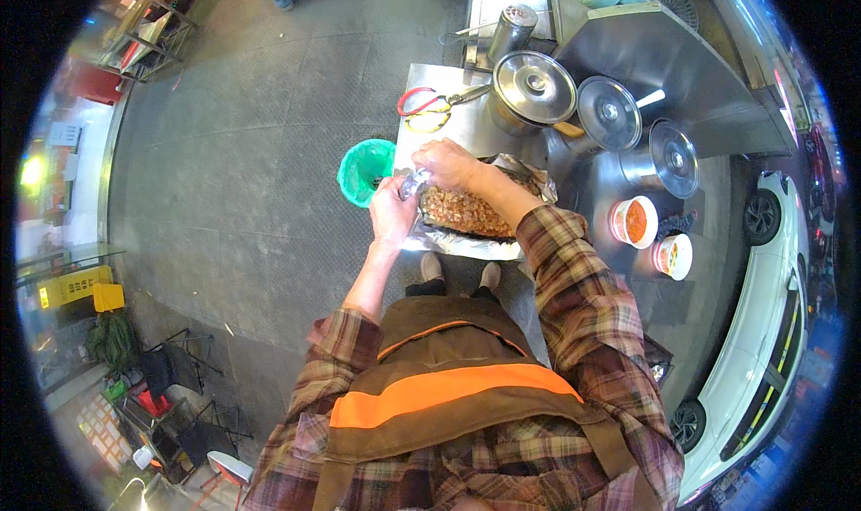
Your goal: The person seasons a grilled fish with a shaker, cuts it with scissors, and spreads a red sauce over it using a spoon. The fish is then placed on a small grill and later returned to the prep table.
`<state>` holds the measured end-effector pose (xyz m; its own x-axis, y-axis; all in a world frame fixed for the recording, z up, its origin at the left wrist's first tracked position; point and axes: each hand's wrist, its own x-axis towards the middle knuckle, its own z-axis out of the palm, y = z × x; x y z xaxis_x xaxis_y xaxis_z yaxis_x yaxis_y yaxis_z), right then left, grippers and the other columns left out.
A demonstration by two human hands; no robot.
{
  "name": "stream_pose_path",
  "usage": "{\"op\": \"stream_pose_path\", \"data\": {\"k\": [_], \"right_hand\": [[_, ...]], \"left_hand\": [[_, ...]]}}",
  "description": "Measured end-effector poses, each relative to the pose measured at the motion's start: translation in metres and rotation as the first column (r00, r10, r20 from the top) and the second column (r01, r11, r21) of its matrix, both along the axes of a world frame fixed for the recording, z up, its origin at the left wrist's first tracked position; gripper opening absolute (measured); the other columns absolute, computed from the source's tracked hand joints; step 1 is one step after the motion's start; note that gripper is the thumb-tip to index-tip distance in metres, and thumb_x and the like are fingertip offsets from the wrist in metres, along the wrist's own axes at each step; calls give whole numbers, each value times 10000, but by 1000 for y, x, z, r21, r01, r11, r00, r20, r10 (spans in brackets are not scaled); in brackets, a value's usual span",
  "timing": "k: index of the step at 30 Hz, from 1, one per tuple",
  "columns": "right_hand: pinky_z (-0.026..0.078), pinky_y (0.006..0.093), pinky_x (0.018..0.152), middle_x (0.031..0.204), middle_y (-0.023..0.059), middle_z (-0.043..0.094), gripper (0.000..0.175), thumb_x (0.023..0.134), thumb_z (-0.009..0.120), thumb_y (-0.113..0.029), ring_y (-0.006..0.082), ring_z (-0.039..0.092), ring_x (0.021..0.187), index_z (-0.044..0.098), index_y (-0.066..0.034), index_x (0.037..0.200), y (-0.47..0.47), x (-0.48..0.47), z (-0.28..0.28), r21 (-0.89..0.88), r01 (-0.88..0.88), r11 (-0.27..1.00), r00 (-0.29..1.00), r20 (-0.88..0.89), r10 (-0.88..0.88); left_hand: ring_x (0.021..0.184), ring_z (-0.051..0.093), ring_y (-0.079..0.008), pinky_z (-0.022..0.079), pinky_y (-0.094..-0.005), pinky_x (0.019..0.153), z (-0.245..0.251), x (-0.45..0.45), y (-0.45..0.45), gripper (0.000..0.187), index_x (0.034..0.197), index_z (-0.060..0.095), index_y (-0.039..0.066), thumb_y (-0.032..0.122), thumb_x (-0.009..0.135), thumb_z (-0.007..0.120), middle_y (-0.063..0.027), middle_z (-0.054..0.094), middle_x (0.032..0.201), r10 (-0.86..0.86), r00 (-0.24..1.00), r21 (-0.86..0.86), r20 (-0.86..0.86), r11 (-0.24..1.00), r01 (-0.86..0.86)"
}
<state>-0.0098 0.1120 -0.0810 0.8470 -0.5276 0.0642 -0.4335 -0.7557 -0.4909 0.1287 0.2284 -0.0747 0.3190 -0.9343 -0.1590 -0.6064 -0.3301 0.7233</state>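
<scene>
A browned, roasted slab of food (464,209) with a crusty, bumpy top and charred edges lies on aluminium foil (464,247) at the near end of a steel worktable. At the slab's left end, my left hand (392,209) pinches a crumpled bit of foil between thumb and fingers. Knuckles up, my right hand (445,164) grips the same foil corner from the far side. My right forearm crosses over the slab and hides part of it. Beyond the hands rest scissors (440,107) with one red and one yellow handle loop.
A green-lined bin (363,168) stands left of the worktable (430,77). Lidded steel pots (536,84) and a perforated-top shaker (512,30) stand beyond. Two tubs (632,221) of reddish contents are at right, near a steel panel (666,73). A white car (753,336) is parked farther right.
</scene>
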Motion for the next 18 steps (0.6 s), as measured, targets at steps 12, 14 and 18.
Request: {"op": "stream_pose_path", "data": {"k": [12,14,18], "right_hand": [[473,456,753,804,151,601,159,657,650,-29,367,606,845,567,-40,793,5,-3,-2,12,63,998,981,183,-64],[473,455,761,822,152,604,163,671,647,-37,366,605,852,571,-37,815,11,-18,8,55,102,993,973,202,-111],[462,466,773,866,144,590,125,760,621,-64,370,594,892,572,-45,874,28,-61,27,-2,161,987,942,298,-153]], "left_hand": [[876,679,-327,520,-405,778,-7,-9,-5,286,977,705,76,289,787,724,-172,687,935,68,993,-42,96,997,-64],[867,681,-337,524,-409,772,-11,-11,-7,290,985,705,78,288,784,720,-182,689,923,77,992,-38,103,997,-74],[849,673,-357,526,-413,757,-23,-11,-8,243,953,706,75,250,785,712,-182,686,910,84,969,-122,234,991,-57]]}}
